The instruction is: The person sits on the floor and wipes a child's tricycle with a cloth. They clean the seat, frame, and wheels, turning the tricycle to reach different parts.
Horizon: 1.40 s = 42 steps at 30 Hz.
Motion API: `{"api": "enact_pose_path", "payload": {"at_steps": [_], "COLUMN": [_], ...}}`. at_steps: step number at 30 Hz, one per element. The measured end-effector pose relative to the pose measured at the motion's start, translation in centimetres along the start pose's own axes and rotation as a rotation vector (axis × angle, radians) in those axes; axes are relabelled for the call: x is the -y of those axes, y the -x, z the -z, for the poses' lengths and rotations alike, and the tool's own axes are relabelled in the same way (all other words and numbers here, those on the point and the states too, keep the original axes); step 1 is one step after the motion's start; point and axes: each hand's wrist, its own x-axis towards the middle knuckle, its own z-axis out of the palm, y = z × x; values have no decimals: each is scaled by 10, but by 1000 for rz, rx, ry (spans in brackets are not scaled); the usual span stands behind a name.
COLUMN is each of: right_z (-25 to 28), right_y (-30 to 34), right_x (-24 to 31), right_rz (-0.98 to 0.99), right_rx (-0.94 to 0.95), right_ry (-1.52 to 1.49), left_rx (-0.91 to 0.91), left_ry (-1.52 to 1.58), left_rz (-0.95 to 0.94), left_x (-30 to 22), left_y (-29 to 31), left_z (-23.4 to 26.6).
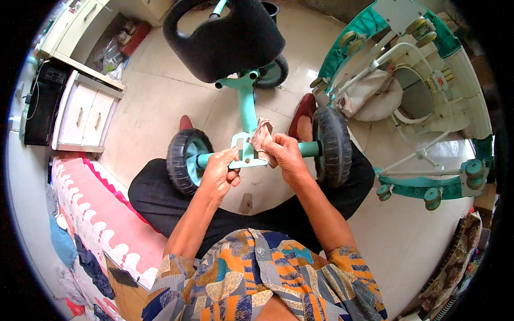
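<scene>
A child's tricycle with a teal frame (247, 109) lies tipped over before me, its rear axle across my lap. My left hand (219, 170) is closed on the flat teal bracket (248, 161) at the middle of the axle. In my right hand (285, 155) is a crumpled pinkish cloth (262, 137), pinched and pressed against the frame beside the bracket. A black ridged wheel (183, 161) stands at the axle's left end, another black wheel (331, 147) at its right end. The black seat (225, 45) is farther off, with a third wheel (273, 72) partly behind it.
An overturned teal and white baby walker (412, 101) with small casters lies at the right. White drawers (88, 115) stand at the left, near a pink and white bed cover (104, 214). My red shoe (303, 115) is between the tricycle and walker.
</scene>
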Motion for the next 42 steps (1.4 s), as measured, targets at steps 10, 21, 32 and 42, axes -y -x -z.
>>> {"api": "enact_pose_path", "payload": {"at_steps": [10, 21, 32, 42], "right_z": [-23, -30, -21, -13], "right_y": [27, 71, 100, 100], "right_x": [-10, 34, 47, 28], "right_rz": [-117, -203, -325, -251], "right_rx": [24, 100, 115, 149], "right_ry": [-116, -179, -147, -214], "left_rx": [-4, 71, 107, -95], "left_ry": [-128, -84, 7, -322], "left_rz": [7, 87, 130, -309], "left_x": [-25, -52, -40, -12], "left_y": [47, 100, 135, 134], "left_z": [10, -10, -23, 3]}}
